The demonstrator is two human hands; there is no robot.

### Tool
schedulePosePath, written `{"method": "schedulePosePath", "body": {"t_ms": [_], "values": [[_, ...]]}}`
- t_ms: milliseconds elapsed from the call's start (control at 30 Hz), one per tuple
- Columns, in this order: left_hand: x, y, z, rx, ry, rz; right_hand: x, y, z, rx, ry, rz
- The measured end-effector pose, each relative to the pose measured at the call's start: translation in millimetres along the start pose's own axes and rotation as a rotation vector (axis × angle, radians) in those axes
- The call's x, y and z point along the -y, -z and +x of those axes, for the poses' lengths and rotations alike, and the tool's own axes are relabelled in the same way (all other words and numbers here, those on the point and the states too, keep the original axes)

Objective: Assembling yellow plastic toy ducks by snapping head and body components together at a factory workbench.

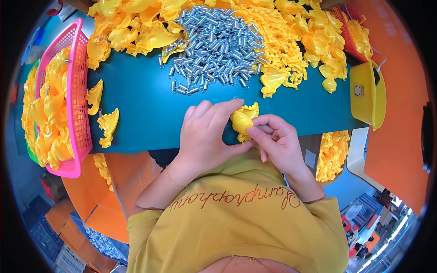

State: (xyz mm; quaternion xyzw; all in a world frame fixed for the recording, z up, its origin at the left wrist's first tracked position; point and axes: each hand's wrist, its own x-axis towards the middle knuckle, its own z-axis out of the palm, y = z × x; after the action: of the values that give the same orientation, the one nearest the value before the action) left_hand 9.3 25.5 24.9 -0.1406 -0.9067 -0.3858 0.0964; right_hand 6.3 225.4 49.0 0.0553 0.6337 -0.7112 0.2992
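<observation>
Close to the table's front edge, both hands hold one yellow plastic shell piece [242,120] with a jagged, toothed rim. My left hand [205,132] reaches round it, index finger at its top and thumb at its bottom. On the other side, my right hand [280,141] pinches it between thumb and fingers. What lies behind the piece is hidden. Just beyond the hands spreads a heap of small silver coil springs [218,48]. Small yellow plastic parts [275,43] are piled against the springs' right side.
A pink basket [76,109] full of yellow shells stands left on the green table [141,118]. Two loose toothed pieces [108,127] lie beside it. More yellow shells [318,41] are heaped far right, near a yellow bin [364,95] at the table's edge. Orange boxes [109,218] stand below.
</observation>
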Motion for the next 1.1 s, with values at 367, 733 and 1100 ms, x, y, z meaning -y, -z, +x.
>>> {"method": "schedulePosePath", "body": {"t_ms": [367, 733, 1100], "values": [[2, 0, 1, -0.017, -0.011, -0.011, 4, -4, -3, -0.078, 0.043, -0.047], [3, 1, 0, -0.001, -0.006, -0.055, -2, -6, 1, -0.104, 0.122, -0.287], [5, 5, -1, -0.017, -0.051, -0.055, 1, -17, 2, -0.153, 0.332, -0.52]]}}
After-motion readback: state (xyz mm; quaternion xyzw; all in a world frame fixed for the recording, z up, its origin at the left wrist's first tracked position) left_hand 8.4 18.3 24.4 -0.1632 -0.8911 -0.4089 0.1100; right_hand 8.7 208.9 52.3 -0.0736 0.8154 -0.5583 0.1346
